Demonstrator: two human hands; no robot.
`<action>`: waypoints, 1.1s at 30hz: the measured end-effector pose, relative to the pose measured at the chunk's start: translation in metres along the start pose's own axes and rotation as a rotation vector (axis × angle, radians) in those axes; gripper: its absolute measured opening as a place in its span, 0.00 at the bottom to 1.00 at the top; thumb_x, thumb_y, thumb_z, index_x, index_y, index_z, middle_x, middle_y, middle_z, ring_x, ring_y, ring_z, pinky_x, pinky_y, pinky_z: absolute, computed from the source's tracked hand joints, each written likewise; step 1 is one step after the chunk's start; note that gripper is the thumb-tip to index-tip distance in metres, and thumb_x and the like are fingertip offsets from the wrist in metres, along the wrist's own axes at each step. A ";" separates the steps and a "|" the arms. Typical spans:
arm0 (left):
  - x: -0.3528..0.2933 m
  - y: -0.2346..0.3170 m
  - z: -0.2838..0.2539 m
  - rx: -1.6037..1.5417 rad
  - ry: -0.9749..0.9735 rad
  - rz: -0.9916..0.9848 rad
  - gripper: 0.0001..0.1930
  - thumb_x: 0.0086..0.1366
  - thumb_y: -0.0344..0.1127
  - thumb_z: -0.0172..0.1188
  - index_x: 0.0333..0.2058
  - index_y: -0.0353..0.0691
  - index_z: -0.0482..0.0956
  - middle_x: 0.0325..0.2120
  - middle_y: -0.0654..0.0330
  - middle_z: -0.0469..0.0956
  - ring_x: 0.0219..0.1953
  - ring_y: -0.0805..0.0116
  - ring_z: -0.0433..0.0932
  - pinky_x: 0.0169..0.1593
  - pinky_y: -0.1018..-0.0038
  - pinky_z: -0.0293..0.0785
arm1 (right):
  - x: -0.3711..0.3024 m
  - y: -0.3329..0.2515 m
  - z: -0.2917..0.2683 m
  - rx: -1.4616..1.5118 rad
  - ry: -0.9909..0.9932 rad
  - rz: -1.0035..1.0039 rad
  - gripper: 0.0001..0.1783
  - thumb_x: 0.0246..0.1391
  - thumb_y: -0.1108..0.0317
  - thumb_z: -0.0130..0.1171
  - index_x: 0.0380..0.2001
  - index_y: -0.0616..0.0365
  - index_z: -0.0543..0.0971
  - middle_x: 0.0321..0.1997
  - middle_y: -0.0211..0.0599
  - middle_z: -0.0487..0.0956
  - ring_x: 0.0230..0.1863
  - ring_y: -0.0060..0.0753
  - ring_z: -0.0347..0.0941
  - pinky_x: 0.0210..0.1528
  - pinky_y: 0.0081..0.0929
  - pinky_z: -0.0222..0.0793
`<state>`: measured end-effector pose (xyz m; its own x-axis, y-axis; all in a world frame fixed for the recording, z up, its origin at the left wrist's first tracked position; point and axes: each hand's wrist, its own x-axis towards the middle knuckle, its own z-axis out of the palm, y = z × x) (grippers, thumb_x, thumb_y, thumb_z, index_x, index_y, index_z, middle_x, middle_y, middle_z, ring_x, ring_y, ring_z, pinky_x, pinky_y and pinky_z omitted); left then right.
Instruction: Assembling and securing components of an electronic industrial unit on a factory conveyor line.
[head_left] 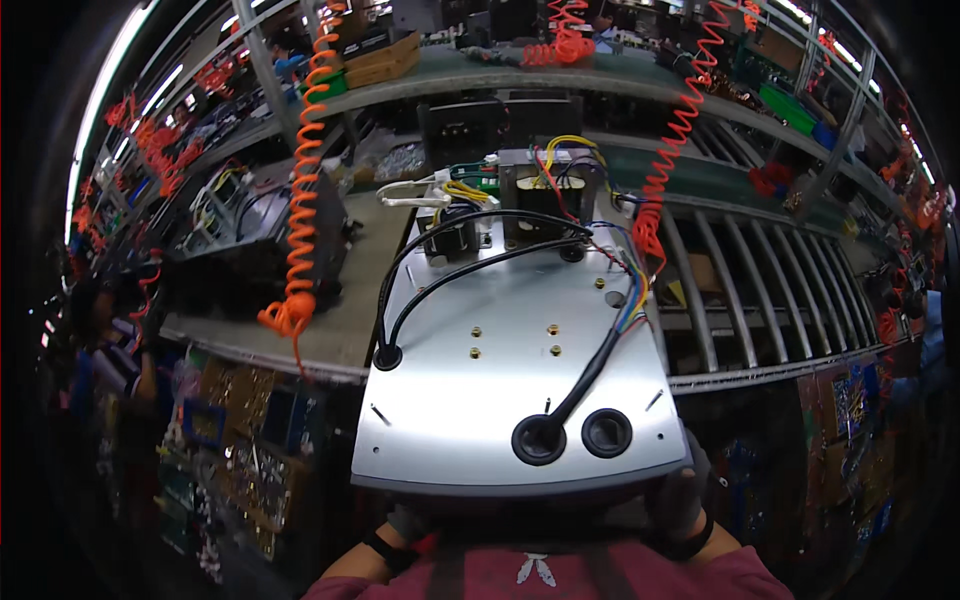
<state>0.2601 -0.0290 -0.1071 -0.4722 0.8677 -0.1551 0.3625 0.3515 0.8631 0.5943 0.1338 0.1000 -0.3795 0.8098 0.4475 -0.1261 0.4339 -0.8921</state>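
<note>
In front of me is a silver metal chassis point(450, 400), its near edge over the front of the bench and close to my body. My right hand point(685, 490), in a grey glove, is closed around its near right corner. My left hand point(408, 522) is dark and mostly hidden below the near left edge; its fingers do not show. A large transformer point(550, 195) and a smaller one point(450, 232) stand at the far end. Black cables point(430, 290) run into a grommet at the left. A sleeved wire bundle point(590, 380) enters a round black grommet point(538, 438).
Orange coiled hoses point(302, 200) hang on the left, and a red coiled hose point(685, 120) hangs on the right. A metal roller conveyor point(770, 290) lies to the right. Another wired unit point(250, 235) stands at the left. Parts bins point(250, 480) sit below the bench. A person point(115, 360) is at the far left.
</note>
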 end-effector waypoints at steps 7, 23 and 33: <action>0.168 0.003 -0.032 0.501 0.256 0.444 0.19 0.60 0.47 0.63 0.42 0.38 0.78 0.37 0.53 0.80 0.42 0.52 0.78 0.45 0.64 0.75 | 0.087 0.105 0.046 -0.258 0.112 -0.137 0.23 0.65 0.55 0.50 0.53 0.63 0.73 0.40 0.51 0.79 0.41 0.52 0.77 0.41 0.38 0.73; 0.105 0.079 0.014 0.066 0.196 -0.405 0.20 0.68 0.39 0.54 0.52 0.29 0.74 0.50 0.46 0.78 0.51 0.58 0.76 0.56 0.67 0.68 | 0.175 0.229 -0.116 -0.917 -0.469 0.083 0.17 0.52 0.57 0.63 0.44 0.48 0.76 0.42 0.42 0.78 0.42 0.48 0.76 0.44 0.43 0.70; 0.050 0.211 0.169 -0.070 -0.122 -0.254 0.19 0.67 0.32 0.57 0.55 0.33 0.72 0.47 0.60 0.75 0.47 0.74 0.74 0.51 0.76 0.72 | 0.268 0.346 -0.152 -1.006 -1.173 -0.103 0.29 0.45 0.46 0.66 0.48 0.47 0.76 0.45 0.37 0.77 0.51 0.44 0.72 0.51 0.43 0.67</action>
<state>0.4484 0.1475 -0.0141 -0.4389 0.7926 -0.4233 0.1865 0.5412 0.8200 0.5878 0.5609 -0.0793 -0.9500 0.2163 -0.2252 0.2689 0.9334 -0.2376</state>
